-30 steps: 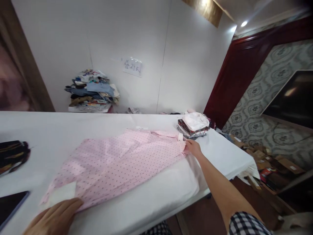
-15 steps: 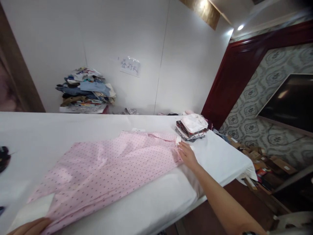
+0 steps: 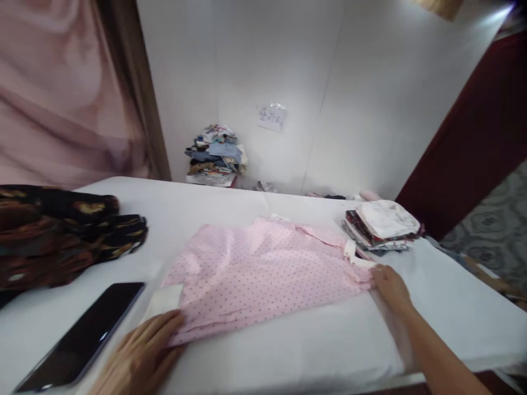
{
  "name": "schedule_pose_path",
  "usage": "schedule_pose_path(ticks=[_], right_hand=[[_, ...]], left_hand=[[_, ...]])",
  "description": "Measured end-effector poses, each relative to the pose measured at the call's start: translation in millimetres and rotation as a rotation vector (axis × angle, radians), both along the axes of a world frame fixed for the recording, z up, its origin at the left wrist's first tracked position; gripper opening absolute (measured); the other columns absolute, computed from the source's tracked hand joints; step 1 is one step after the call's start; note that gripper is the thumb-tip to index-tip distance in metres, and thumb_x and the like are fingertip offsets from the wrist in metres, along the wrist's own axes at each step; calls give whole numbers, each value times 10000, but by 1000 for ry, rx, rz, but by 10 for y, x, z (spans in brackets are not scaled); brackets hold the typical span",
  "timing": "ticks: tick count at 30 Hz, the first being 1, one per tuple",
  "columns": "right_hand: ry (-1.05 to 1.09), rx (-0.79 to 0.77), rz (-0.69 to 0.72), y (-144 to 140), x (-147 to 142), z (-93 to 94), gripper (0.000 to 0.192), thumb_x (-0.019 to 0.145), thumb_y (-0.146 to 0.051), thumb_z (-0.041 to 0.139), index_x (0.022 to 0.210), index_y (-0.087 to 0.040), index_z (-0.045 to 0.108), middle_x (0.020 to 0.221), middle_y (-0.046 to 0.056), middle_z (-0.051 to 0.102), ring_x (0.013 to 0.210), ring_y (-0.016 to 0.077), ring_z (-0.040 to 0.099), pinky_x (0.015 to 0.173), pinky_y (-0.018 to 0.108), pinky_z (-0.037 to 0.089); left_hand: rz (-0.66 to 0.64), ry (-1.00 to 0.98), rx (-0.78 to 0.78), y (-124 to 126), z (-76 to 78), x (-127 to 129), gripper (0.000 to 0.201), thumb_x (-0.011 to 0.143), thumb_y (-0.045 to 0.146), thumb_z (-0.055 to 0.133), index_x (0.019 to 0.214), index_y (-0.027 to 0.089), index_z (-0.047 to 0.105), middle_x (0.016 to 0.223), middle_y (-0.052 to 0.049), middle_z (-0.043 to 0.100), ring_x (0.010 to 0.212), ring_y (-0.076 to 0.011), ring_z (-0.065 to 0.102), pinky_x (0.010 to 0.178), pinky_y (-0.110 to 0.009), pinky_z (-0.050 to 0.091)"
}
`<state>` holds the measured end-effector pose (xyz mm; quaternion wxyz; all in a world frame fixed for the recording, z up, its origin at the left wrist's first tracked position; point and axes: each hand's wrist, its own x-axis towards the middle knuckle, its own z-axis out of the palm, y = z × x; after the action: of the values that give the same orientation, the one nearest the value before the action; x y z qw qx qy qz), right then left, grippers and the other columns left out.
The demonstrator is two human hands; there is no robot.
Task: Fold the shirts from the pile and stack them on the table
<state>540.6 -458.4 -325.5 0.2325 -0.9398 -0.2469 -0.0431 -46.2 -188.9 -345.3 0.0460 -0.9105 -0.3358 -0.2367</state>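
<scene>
A pink shirt with small dark dots lies folded lengthwise on the white-covered table, its white collar toward the right. My left hand grips the shirt's lower left corner, thumb underneath and fingers on top, beside a white cuff. At the opposite end, my right hand pinches the shirt's edge by the collar. The fingertips of this hand are partly hidden by the cloth.
Left of my left hand lies a dark phone, with a dark floral garment behind it. Folded clothes are stacked at the right. A clothes pile stands by the wall beneath a paper sign.
My view has swung left, bringing the phone and dark garment into sight. My right hand has shifted along the collar end. The shirt still lies stretched between both hands.
</scene>
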Motion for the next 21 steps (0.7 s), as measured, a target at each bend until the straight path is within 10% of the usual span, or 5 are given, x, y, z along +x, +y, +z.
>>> schedule_pose_path(ticks=[4, 11, 18, 21], right_hand=[[129, -161, -87, 80, 234, 59, 745, 790, -583, 503, 1364, -110, 533, 1175, 222, 682, 1107, 393, 638, 886, 468, 515], [41, -32, -28, 54, 295, 19, 524, 750, -397, 455, 1238, -289, 612, 1179, 176, 692, 1064, 324, 664, 863, 401, 509], [-49, -168, -66, 50, 334, 119, 531, 709, -418, 517, 1213, -299, 631, 1262, 212, 637, 1139, 398, 616, 898, 532, 504], [-238, -12, 179, 424, 132, 346, 432, 748, -361, 507, 1137, -279, 677, 1300, 183, 623, 1218, 363, 570, 976, 518, 480]], left_hand=[[-34, 17, 46, -37, 241, 89, 382, 799, 223, 469, 1085, 320, 702, 1120, 9, 745, 1028, -228, 694, 867, -375, 590], [-78, 41, -42, -169, 457, 251, 454, 774, 84, 415, 1060, 282, 706, 1059, 0, 752, 972, -221, 695, 832, -366, 579], [-43, 66, -163, -253, 269, 241, 475, 792, 151, 421, 1105, 348, 719, 1132, 5, 744, 1057, -275, 680, 898, -442, 580], [13, 20, -159, -291, 121, 188, 439, 836, 286, 464, 1202, 405, 676, 1253, 40, 692, 1159, -293, 642, 980, -467, 559]])
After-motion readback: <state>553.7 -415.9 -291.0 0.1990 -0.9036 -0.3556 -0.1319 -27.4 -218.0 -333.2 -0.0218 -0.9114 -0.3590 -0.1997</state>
